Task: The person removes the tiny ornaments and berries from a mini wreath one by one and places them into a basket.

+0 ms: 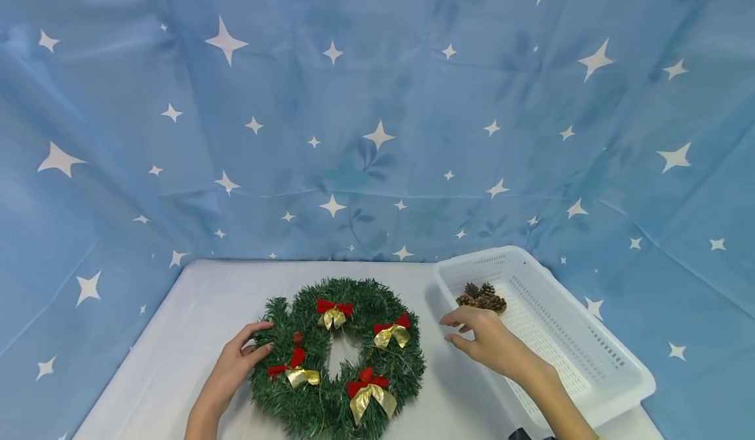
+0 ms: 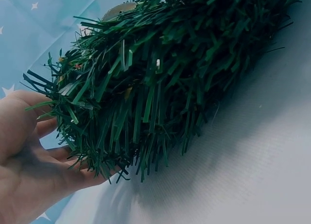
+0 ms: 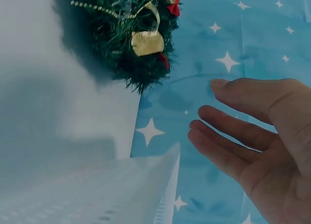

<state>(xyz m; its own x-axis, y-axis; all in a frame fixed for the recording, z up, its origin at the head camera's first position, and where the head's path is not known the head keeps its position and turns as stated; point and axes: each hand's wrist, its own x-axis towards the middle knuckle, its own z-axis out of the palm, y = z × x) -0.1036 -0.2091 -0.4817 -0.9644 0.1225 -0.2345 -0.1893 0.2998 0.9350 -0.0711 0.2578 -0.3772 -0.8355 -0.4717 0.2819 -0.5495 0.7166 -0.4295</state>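
Observation:
A green tinsel wreath [image 1: 407, 368] with several red-and-gold bows [image 1: 391, 330] lies on the white table. My left hand [image 1: 232, 363] grips its left edge, fingertips and thumb set into the strands. In the left wrist view the fingers [image 2: 97, 175] reach beneath the tinsel, partly hidden by it. Between the wreath and a white plastic basket [image 1: 613, 361], my right hand [image 1: 492, 340] hovers by the basket's left rim, thumb and fingers apart and holding nothing. Brown pine cones [image 1: 492, 303] sit in the basket's left part, just beyond that hand.
The basket takes up the right side of the white-covered table [image 1: 230, 282]. A blue curtain with white stars [image 1: 377, 99] hangs behind the table and along its sides. A gold bead string [image 3: 97, 7] trails from the wreath in the right wrist view.

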